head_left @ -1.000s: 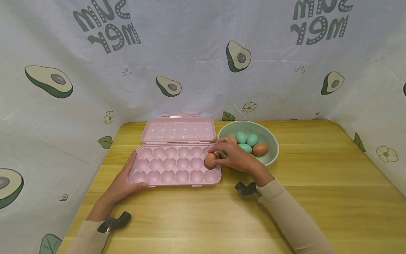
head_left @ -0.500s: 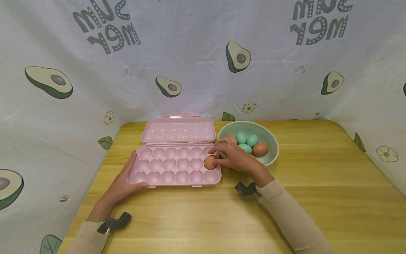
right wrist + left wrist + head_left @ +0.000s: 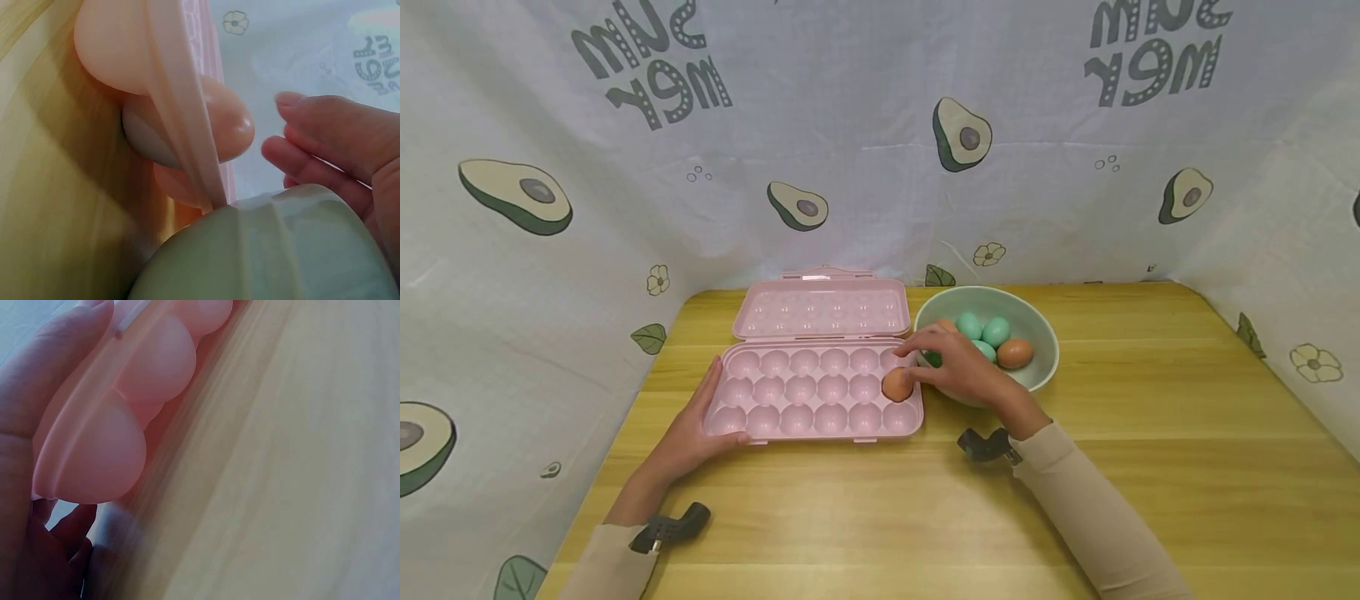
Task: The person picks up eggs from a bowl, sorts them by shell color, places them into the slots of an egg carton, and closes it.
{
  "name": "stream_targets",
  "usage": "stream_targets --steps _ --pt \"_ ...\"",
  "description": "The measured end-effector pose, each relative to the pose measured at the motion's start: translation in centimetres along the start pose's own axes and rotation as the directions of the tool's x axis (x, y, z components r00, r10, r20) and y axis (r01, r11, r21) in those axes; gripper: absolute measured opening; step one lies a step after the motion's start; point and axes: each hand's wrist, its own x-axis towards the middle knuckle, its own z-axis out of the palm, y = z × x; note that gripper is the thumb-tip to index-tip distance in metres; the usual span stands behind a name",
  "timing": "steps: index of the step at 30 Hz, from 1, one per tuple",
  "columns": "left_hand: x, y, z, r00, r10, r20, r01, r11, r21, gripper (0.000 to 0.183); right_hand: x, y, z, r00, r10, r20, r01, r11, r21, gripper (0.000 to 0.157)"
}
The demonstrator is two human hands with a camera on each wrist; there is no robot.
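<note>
A pink egg carton [image 3: 800, 388] lies with its lid [image 3: 822, 308] folded back. One brown egg [image 3: 897, 385] sits in the middle-row cup at its right end; the right wrist view shows the egg [image 3: 232, 125] poking above the rim. My left hand [image 3: 688, 429] grips the carton's left end, thumb on the near side and fingers around the far side. Just right of the brown egg, my right hand [image 3: 958, 365] hovers over the bowl's near-left rim. Its thumb and fingers are apart and hold nothing.
The pale green bowl [image 3: 1030, 321] stands against the carton's right side. Turquoise eggs [image 3: 996, 332] and brown eggs [image 3: 1015, 353] lie in it. A printed cloth [image 3: 880, 208] hangs behind the wooden table [image 3: 865, 517].
The brown egg has settled down into its cup. My right thumb and fingers have come off it, and that hand has shifted slightly right. The left hand stays put.
</note>
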Motion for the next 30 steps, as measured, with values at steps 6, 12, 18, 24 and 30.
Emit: stream_targets --steps 6,12,18,24,30 --pt "0.0 -0.2 0.1 1.000 0.002 0.004 -0.002 1.000 0.001 0.120 -0.3 0.3 -1.0 0.999 -0.005 -0.041 0.007 0.998 0.066 0.028" --pt "0.0 0.0 0.1 1.000 0.006 0.003 -0.006 1.000 0.007 0.120 -0.8 0.8 -2.8 0.996 0.052 -0.075 -0.046 0.996 0.081 0.028" --pt "0.0 0.1 0.0 1.000 0.014 0.002 -0.014 1.000 -0.005 0.120 -1.5 1.4 -4.6 0.991 0.104 -0.082 -0.094 0.988 0.121 0.031" --pt "0.0 -0.1 0.0 1.000 0.016 0.002 -0.016 1.000 -0.001 0.120 -2.2 1.9 -5.9 0.990 0.120 -0.076 -0.111 0.987 0.119 0.030" --pt "0.0 -0.3 0.0 1.000 0.006 -0.002 -0.006 1.000 0.003 0.121 -2.9 2.1 -7.2 0.982 0.170 -0.076 -0.162 0.981 0.108 0.032"
